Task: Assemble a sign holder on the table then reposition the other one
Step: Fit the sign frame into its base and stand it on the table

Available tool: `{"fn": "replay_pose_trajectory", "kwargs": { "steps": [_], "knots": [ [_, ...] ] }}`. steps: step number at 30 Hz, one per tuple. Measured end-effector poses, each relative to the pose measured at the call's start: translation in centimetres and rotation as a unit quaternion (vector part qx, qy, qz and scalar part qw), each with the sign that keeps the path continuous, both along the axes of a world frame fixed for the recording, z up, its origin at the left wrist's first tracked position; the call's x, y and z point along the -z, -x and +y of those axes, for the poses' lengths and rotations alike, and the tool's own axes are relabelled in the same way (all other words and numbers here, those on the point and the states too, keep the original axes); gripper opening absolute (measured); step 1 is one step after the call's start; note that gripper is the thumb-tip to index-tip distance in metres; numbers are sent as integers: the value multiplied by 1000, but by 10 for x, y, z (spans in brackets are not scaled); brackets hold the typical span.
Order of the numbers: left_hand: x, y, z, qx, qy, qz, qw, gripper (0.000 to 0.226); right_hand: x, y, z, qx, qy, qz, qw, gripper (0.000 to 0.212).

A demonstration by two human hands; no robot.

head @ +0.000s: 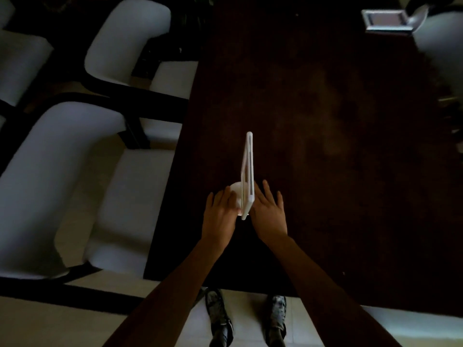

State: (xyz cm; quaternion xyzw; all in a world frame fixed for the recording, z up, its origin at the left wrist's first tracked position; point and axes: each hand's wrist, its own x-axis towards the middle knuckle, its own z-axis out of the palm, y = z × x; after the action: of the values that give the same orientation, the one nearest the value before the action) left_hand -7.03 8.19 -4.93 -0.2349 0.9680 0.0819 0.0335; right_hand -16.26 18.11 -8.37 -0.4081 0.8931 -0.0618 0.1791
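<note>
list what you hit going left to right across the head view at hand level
near chair → left hand → sign holder → right hand → bare table

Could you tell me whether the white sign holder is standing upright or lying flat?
Upright: the sign holder stands on edge above its round base.

Premises present as a meeting or conference room, dimly lit. A long dark wooden table (pixel 325 146) occupies the centre. Along its left edge stand matching upholstered armchairs (pixel 75 184) with pale fabric and dark frames, set in a row. Flooring is pale tile (pixel 250 306). A white sign holder (pixel 248 171) stands upright on the table; a second framed one (pixel 387 20) sits at the far end.
</note>
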Motion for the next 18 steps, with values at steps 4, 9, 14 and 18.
{"fn": "replay_pose_trajectory", "kwargs": {
  "steps": [4,9,14,18],
  "knots": [
    [2,22,29,9,1,0,1000,41,1,19,30,19,0,0,1000,61],
    [8,51,64,56,-11,-13,998,47,-2,42,73,39,-3,0,999,62],
    [6,79,105,77,-6,-20,997,45,-7,63,115,70,-5,0,998,62],
    [3,98,133,88,-3,-28,996,44,-8,77,143,93,-6,-8,996,61]
  ]
}}
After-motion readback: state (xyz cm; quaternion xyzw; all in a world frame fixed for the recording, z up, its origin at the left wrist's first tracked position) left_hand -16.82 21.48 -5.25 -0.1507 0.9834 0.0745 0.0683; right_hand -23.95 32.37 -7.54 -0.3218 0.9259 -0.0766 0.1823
